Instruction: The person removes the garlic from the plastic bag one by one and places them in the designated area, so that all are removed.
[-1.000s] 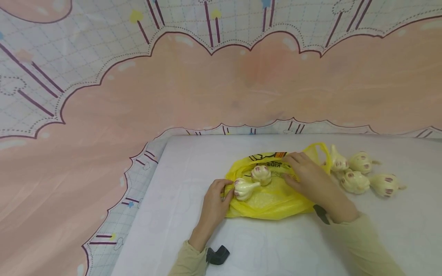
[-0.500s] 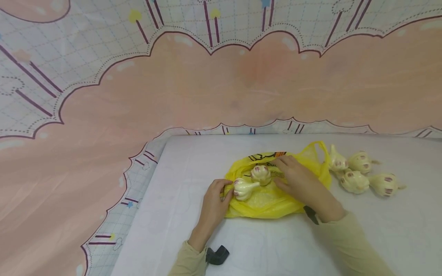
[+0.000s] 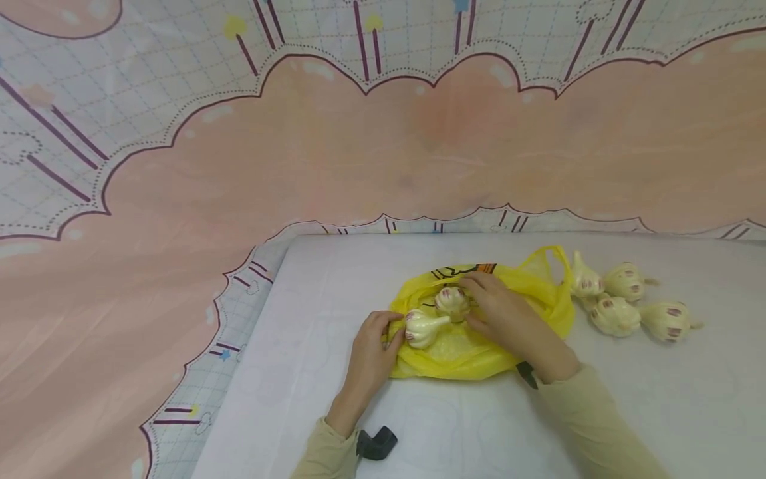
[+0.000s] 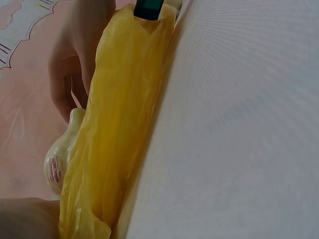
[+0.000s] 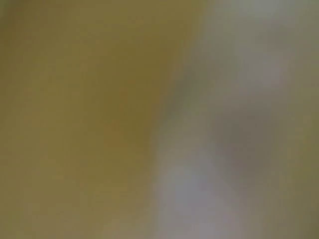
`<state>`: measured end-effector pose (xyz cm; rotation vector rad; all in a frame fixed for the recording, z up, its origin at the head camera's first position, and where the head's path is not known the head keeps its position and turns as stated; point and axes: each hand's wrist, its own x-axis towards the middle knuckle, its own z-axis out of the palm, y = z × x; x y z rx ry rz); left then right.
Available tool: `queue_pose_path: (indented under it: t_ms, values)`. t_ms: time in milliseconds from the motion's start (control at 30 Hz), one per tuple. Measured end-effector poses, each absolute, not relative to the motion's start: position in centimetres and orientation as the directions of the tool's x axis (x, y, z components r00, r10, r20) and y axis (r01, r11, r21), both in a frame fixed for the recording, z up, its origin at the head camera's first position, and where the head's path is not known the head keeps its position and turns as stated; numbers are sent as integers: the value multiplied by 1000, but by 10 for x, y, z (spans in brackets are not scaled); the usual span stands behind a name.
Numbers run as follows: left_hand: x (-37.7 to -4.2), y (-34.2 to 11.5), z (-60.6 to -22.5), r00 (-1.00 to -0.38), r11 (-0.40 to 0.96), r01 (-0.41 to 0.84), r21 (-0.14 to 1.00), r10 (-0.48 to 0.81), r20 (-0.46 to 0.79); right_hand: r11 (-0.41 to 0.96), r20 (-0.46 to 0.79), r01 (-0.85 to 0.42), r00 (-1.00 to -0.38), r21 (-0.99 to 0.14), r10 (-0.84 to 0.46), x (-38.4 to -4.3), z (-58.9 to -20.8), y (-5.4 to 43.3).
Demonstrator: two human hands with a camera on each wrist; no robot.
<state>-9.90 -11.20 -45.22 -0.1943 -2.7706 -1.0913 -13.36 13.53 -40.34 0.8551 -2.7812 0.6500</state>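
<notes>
A yellow plastic bag lies on the table, its mouth spread, with two garlic bulbs inside. The nearer garlic bulb has its stem pointing right; the farther garlic bulb sits just behind it. My left hand pinches the bag's left edge beside the nearer bulb. Over the bag, my right hand has fingers and thumb spread, fingertips right at the farther bulb's right side. In the left wrist view, the bag partly hides a garlic bulb. The right wrist view is a yellow and pale blur.
Several more garlic bulbs lie together on the white table, right of the bag. The bag's loop handle reaches close to them. A black wrist mount sits by the left sleeve. A printed cloth hangs behind.
My right hand has moved left across the bag, from beside the handle to the farther garlic bulb. The left hand and both bulbs have stayed put.
</notes>
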Motion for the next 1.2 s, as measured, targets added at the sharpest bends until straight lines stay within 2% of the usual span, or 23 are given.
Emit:
queue_pose_path:
  t_ms: [633, 1200]
  values:
    - [-100, -111, -452, -978, 725, 181, 664, 64, 197, 715, 282, -599, -801, -361, -528, -139, -413, 119]
    - [-98, -113, -451, -983, 715, 164, 679, 60, 173, 698, 206, -571, -816, -432, -541, -137, -422, 111]
